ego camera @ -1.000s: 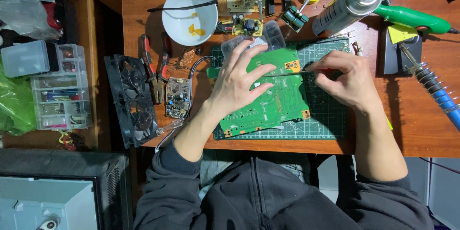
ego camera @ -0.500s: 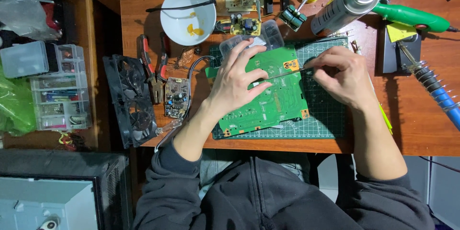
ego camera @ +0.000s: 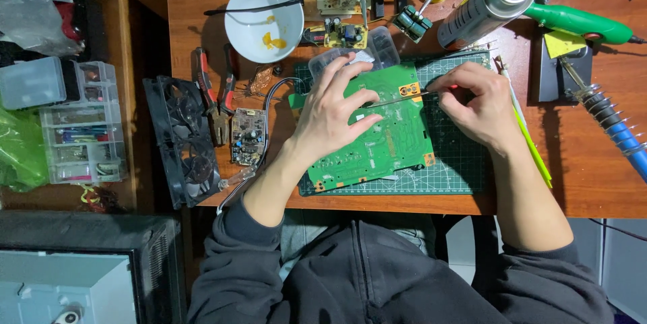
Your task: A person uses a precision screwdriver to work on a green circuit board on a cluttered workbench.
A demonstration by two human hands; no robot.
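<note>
Wooden tabletop [ego camera: 593,182] carries a green mat [ego camera: 458,162], and on the mat lies a green board [ego camera: 384,138], with a white bowl [ego camera: 263,10], pliers [ego camera: 216,95], a spray can [ego camera: 485,4] and a blue iron [ego camera: 617,128] around it. Left hand [ego camera: 330,111] rests on the board with fingers [ego camera: 350,71] spread open and presses it flat, while the right hand [ego camera: 475,105] has its fingers [ego camera: 448,88] closed on a thin probe [ego camera: 394,101] whose tip touches the board near the orange corner. I judge the step is working at one point of the board, and the next move needs a still board and a steady tip.
</note>
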